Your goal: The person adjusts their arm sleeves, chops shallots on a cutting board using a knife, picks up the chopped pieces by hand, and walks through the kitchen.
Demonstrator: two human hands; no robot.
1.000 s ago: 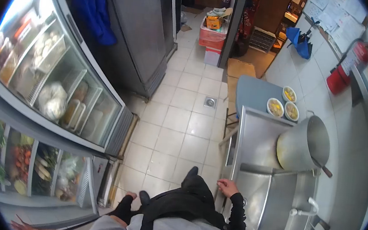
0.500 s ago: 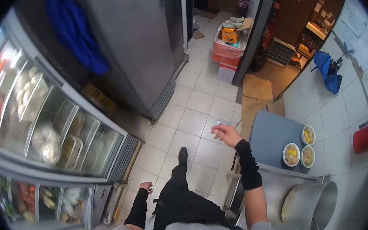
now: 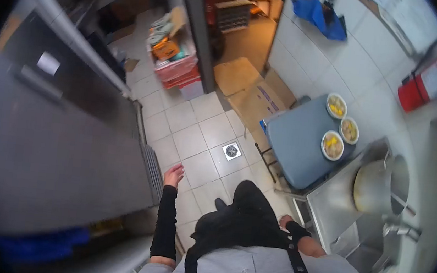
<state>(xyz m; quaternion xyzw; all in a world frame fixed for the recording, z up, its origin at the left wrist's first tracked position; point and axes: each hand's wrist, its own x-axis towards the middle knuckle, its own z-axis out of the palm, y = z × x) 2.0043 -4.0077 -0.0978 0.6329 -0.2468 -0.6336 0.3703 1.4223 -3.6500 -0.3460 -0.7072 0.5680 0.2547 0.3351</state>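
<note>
My left hand hangs over the tiled floor near the grey fridge's lower edge, its fingers loosely bent and nothing in them. Low at my right side, beside the steel sink unit, is my right hand; it is small and blurred, so its fingers do not show clearly. Three white bowls of food with yellow pieces, among them the front bowl, stand on a grey-blue tabletop ahead and to the right. A large metal pot with a handled utensil in it sits on the sink unit.
A tall grey fridge fills the left side. Ahead are red crates with boxes on top, cardboard by a doorway, and a floor drain. A fire extinguisher and blue umbrella hang on the right wall.
I have stepped forward and turned right. My left hand has swung forward and my right hand back to my side. The glass-door fridge has left view; the table is closer.
</note>
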